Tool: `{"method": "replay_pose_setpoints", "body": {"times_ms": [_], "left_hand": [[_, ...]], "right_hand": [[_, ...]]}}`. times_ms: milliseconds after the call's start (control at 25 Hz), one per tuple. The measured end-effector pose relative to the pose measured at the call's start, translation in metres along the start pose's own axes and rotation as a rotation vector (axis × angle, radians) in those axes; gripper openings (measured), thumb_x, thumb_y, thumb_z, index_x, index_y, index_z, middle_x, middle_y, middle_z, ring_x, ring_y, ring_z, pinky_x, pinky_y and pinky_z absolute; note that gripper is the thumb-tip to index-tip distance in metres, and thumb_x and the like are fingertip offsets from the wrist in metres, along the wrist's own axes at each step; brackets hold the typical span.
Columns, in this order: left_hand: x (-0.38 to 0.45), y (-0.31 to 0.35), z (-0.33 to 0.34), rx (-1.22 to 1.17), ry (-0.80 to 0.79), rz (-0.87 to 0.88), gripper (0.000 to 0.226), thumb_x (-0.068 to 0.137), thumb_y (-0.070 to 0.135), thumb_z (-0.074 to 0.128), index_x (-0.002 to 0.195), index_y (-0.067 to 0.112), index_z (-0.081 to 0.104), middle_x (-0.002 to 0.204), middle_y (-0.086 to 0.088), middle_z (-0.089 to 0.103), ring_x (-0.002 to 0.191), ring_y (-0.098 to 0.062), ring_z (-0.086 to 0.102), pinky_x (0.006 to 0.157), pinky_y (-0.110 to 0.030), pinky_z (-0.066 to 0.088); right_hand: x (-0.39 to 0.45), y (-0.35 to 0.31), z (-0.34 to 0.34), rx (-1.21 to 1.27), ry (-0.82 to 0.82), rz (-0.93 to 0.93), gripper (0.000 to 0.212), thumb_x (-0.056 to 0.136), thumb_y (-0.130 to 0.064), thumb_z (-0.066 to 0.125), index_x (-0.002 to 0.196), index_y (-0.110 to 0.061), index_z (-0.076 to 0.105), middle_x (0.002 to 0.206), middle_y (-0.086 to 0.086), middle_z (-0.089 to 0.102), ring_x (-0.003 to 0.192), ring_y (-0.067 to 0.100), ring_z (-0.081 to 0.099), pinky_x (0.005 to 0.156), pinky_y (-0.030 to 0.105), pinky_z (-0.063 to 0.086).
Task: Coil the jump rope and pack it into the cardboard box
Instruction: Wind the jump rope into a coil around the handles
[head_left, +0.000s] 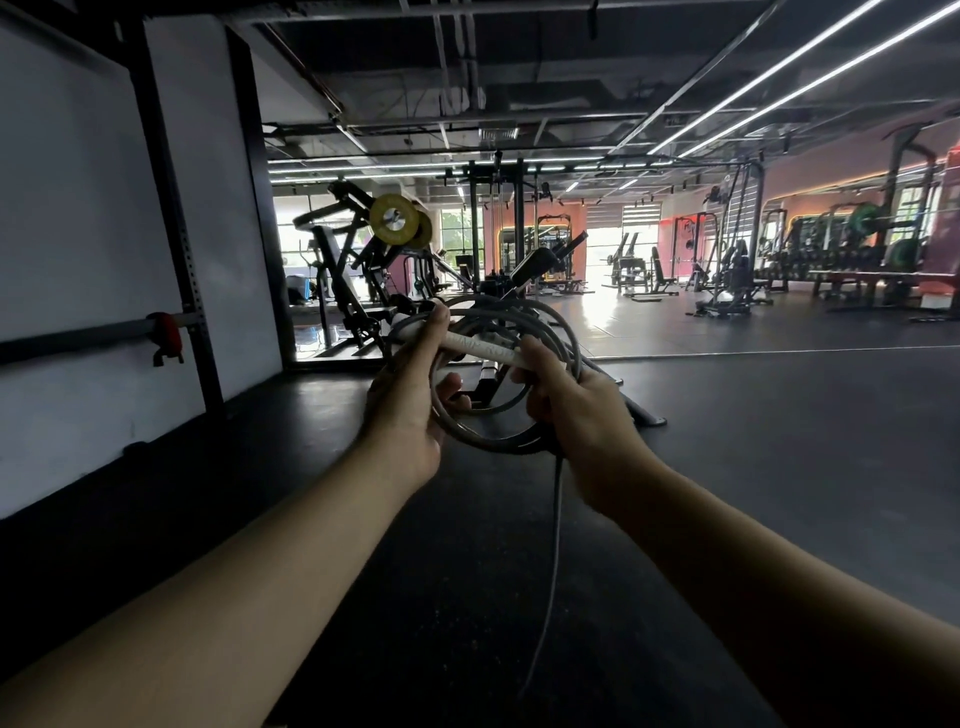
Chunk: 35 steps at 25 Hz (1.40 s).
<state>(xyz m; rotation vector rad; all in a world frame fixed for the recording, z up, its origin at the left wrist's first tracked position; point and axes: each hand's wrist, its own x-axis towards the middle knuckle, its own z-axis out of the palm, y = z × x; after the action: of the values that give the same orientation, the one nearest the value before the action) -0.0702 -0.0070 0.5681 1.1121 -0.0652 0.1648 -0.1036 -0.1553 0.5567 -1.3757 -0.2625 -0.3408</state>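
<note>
A grey jump rope (488, 441) is wound into several loops held up in front of me at chest height. My left hand (410, 410) grips the loops and the end of a white handle (478, 347) on the left side. My right hand (576, 415) grips the loops and the other end of the handle on the right. A loose tail of rope (555, 545) hangs straight down from under my right hand toward the dark floor. No cardboard box is in view.
A plate-loaded machine with yellow discs (395, 221) stands just beyond my hands. A white wall with a black rack upright (171, 218) and a red-capped bar (166, 335) runs along the left. Open black rubber floor (779, 441) stretches right toward distant racks.
</note>
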Motion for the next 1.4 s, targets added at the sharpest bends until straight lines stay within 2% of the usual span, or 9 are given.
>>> {"method": "replay_pose_setpoints", "body": {"times_ms": [120, 200, 360, 480, 640, 800, 1080, 1280, 1400], "left_hand": [[0.003, 0.021, -0.021, 0.159, -0.21, -0.064, 0.035, 0.076, 0.037, 0.08, 0.107, 0.022, 0.071, 0.102, -0.001, 0.075, 0.079, -0.018, 0.072, 0.085, -0.039, 0.053], [0.005, 0.039, -0.033, 0.457, -0.302, 0.005, 0.055, 0.074, 0.036, 0.083, 0.125, 0.024, 0.065, 0.124, -0.004, 0.072, 0.101, -0.021, 0.071, 0.097, -0.045, 0.051], [-0.002, 0.074, -0.018, 1.12, -0.553, 0.294, 0.106, 0.06, 0.043, 0.091, 0.15, 0.039, 0.036, 0.141, 0.007, 0.058, 0.13, -0.014, 0.053, 0.101, -0.03, 0.045], [-0.012, 0.077, 0.018, 1.264, -0.776, 0.28, 0.101, 0.059, 0.038, 0.095, 0.146, 0.037, 0.043, 0.131, 0.012, 0.064, 0.12, -0.008, 0.061, 0.1, -0.028, 0.049], [-0.018, 0.059, 0.033, 1.165, -0.846, 0.197, 0.049, 0.076, 0.01, 0.087, 0.119, 0.007, 0.063, 0.096, -0.01, 0.076, 0.08, -0.017, 0.076, 0.059, -0.032, 0.06], [-0.019, 0.055, 0.027, 1.205, -0.786, 0.197, 0.017, 0.085, 0.023, 0.079, 0.094, 0.015, 0.067, 0.074, -0.005, 0.078, 0.045, -0.011, 0.059, 0.044, -0.026, 0.042], [-0.013, 0.053, 0.012, 1.316, -0.664, 0.184, 0.053, 0.081, 0.051, 0.075, 0.087, -0.001, 0.071, 0.057, -0.01, 0.064, 0.042, -0.015, 0.049, 0.045, -0.025, 0.043], [-0.008, 0.042, 0.008, 0.703, -0.443, 0.276, 0.037, 0.091, 0.038, 0.07, 0.085, 0.004, 0.058, 0.047, 0.003, 0.044, 0.039, -0.012, 0.038, 0.042, -0.023, 0.036], [-0.004, 0.034, 0.017, 0.335, -0.263, 0.293, 0.035, 0.095, 0.038, 0.066, 0.075, 0.013, 0.051, 0.046, 0.008, 0.042, 0.038, -0.007, 0.038, 0.041, -0.022, 0.037]], "right_hand": [[0.007, -0.011, -0.013, -0.134, -0.061, -0.031, 0.034, 0.1, -0.034, 0.06, 0.082, -0.007, 0.069, 0.041, -0.012, 0.052, 0.037, -0.001, 0.045, 0.039, 0.011, 0.034], [0.008, -0.023, -0.021, -0.272, -0.135, -0.052, 0.032, 0.101, -0.03, 0.059, 0.078, -0.009, 0.066, 0.04, -0.013, 0.054, 0.035, -0.003, 0.047, 0.039, 0.008, 0.034], [0.013, -0.042, -0.027, -0.665, -0.355, -0.13, 0.035, 0.099, -0.035, 0.062, 0.079, -0.008, 0.07, 0.047, -0.012, 0.058, 0.042, -0.003, 0.048, 0.045, 0.009, 0.037], [0.018, -0.052, -0.02, -0.865, -0.458, -0.218, 0.033, 0.096, -0.04, 0.064, 0.088, -0.01, 0.074, 0.067, 0.0, 0.067, 0.058, 0.009, 0.056, 0.058, 0.026, 0.045], [0.015, -0.066, -0.022, -0.912, -0.604, -0.266, 0.034, 0.101, -0.039, 0.056, 0.087, -0.014, 0.074, 0.077, 0.001, 0.076, 0.067, 0.021, 0.065, 0.068, 0.035, 0.05], [0.013, -0.054, -0.027, -1.006, -0.523, -0.324, 0.046, 0.098, -0.055, 0.054, 0.097, -0.012, 0.071, 0.082, 0.015, 0.07, 0.065, 0.01, 0.058, 0.065, 0.036, 0.049], [0.014, -0.056, -0.048, -0.775, -0.306, -0.166, 0.053, 0.084, -0.067, 0.054, 0.103, -0.017, 0.058, 0.077, 0.009, 0.067, 0.046, 0.002, 0.048, 0.044, 0.02, 0.038], [0.009, -0.049, -0.062, -0.534, -0.353, -0.053, 0.068, 0.087, -0.072, 0.041, 0.12, -0.017, 0.062, 0.068, -0.013, 0.07, 0.051, 0.014, 0.033, 0.049, 0.028, 0.026], [0.001, -0.028, -0.055, -0.483, -0.366, -0.044, 0.074, 0.083, -0.082, 0.045, 0.133, -0.029, 0.057, 0.109, 0.0, 0.074, 0.056, 0.018, 0.041, 0.048, 0.028, 0.036]]}}
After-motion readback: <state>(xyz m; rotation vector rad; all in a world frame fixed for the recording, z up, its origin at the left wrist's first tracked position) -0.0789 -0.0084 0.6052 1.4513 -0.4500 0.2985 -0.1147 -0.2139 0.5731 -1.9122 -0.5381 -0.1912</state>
